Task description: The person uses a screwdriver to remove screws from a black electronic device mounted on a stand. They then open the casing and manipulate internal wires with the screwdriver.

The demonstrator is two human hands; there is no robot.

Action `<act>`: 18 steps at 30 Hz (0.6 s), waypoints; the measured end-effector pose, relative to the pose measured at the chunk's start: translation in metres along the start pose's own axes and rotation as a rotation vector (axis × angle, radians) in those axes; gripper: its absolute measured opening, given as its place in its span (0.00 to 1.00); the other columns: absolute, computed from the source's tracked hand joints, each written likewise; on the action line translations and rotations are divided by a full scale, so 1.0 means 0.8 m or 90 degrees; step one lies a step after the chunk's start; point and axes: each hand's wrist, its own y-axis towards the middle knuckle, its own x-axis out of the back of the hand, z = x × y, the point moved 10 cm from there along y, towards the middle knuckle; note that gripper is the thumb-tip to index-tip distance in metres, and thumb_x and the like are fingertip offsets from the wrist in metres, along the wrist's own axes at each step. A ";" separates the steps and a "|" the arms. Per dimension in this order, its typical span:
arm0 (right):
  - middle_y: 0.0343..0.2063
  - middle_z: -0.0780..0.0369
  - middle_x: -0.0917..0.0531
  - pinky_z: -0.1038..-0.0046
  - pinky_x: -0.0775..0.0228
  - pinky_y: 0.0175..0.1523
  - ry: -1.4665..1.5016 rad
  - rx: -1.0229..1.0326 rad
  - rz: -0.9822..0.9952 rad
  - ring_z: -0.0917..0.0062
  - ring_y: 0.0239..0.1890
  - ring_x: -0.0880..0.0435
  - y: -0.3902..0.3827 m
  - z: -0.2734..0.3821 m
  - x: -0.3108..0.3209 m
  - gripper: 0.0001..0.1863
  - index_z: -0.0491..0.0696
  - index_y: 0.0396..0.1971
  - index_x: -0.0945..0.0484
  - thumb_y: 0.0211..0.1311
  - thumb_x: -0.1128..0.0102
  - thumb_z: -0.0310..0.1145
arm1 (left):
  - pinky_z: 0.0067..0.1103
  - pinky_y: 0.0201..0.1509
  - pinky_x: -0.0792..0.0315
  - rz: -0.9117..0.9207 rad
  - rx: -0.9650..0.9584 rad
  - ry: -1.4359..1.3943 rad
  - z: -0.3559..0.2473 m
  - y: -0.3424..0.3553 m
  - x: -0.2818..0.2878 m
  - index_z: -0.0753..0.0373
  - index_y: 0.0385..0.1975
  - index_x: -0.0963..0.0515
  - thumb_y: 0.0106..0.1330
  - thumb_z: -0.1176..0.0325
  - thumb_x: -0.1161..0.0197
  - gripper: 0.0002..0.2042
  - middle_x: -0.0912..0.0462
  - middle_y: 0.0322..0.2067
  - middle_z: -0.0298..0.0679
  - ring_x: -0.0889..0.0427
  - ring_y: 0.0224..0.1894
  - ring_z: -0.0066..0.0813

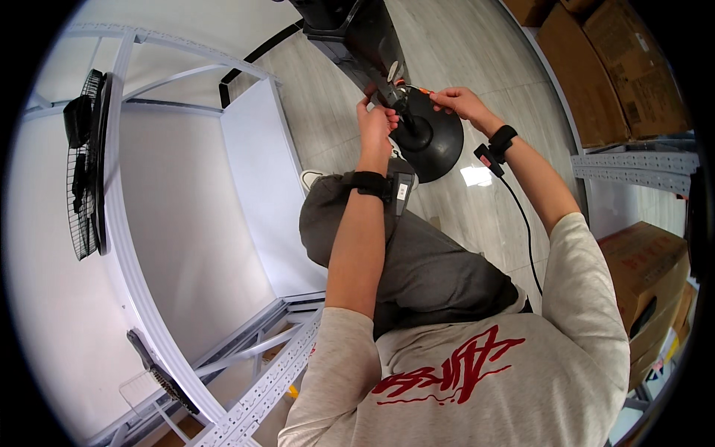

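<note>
A tall black housing (361, 45) stands in front of me, joined by a short post to a round black base (443, 145) on the floor. My left hand (377, 125) is closed at the housing's lower end, its fingertips gripping the edge. Out to the right, my right hand (463, 104) pinches a thin piece with an orange part (424, 91). It reaches toward the opening in the housing, and I cannot tell whether it is a screwdriver or a wire. Small orange-red parts (401, 81) show at that opening. The left fingers hide some of the joint.
At left stands a white metal rack (126, 223) with a black wire fan grille (86, 167) against it and a dark, brush-like strip (160, 372) lower down. Cardboard boxes (581, 74) fill shelving at right. A black cable (527, 223) hangs from my right wrist's device. Tiles cover the floor.
</note>
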 end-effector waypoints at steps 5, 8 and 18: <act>0.23 0.70 0.19 0.85 0.44 0.22 -0.099 0.100 -0.103 0.91 0.22 0.26 0.002 0.002 0.013 0.20 0.46 0.33 0.19 0.60 0.41 0.51 | 0.19 0.23 0.33 -0.006 0.003 0.008 -0.004 -0.006 -0.008 0.58 0.61 0.44 0.60 0.78 0.55 0.26 0.26 0.24 0.38 0.28 0.21 0.23; 0.24 0.69 0.18 0.85 0.39 0.26 -0.038 -0.077 0.045 0.89 0.22 0.26 0.000 -0.012 -0.006 0.23 0.45 0.39 0.19 0.63 0.46 0.53 | 0.17 0.22 0.34 -0.003 -0.003 0.002 -0.006 -0.009 -0.007 0.59 0.60 0.44 0.61 0.78 0.55 0.25 0.26 0.24 0.37 0.28 0.20 0.21; 0.21 0.66 0.18 0.82 0.35 0.29 -0.167 0.076 -0.033 0.85 0.23 0.22 0.009 0.007 0.005 0.21 0.44 0.31 0.18 0.64 0.46 0.48 | 0.17 0.22 0.34 0.004 -0.004 -0.005 -0.008 -0.012 -0.010 0.59 0.61 0.44 0.61 0.78 0.56 0.25 0.27 0.24 0.37 0.29 0.21 0.21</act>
